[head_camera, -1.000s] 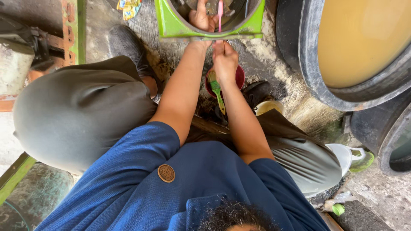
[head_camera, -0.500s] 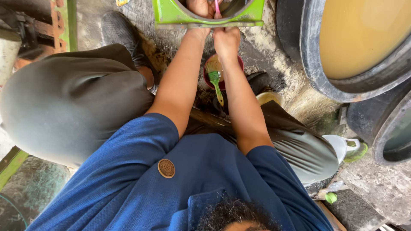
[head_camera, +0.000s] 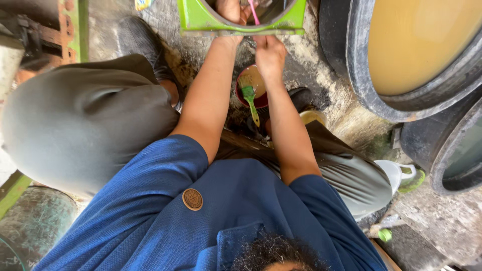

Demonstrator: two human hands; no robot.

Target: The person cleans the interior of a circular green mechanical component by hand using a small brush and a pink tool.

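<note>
- Since the earlier pictures the view has slid downward: the green frame (head_camera: 201, 20) now sits hard against the top edge and more of the blue shirt (head_camera: 165, 221) fills the bottom, while the arms have kept to much the same reach.
- Left hand (head_camera: 231, 10) is inside the round opening of the green frame, partly cut off by the picture's edge; its fingers look curled against the inner wall, though what they press on I cannot tell.
- Right hand (head_camera: 270, 52) is closed round the thin pink handle (head_camera: 253, 11), which rises from the fist into the opening (its working end is hidden).
- Green frame: painted sheet metal by the look of it, stiff, with thin edges. I judge it moderately heavy and unlikely to flex; the flat lower rim or the corners look the safest places to hold, keeping away from any wet coating inside.
- Pink handle: light and slender, probably smooth plastic, so it may turn in damp fingers; a hold low on the shaft, as now, gives the most control.
- Below the wrists, on the rough ground (head_camera: 311, 60), a red bowl (head_camera: 251, 88) holds a tan liquid, with a green brush (head_camera: 248, 98) laid across it, bristles in the bowl and handle towards the person.
- To the right stand a large dark tub (head_camera: 351, 60) of yellowish liquid and a second dark tub (head_camera: 442, 150); a white jug (head_camera: 399, 173) lies beside the grey trouser knee (head_camera: 346, 175).
</note>
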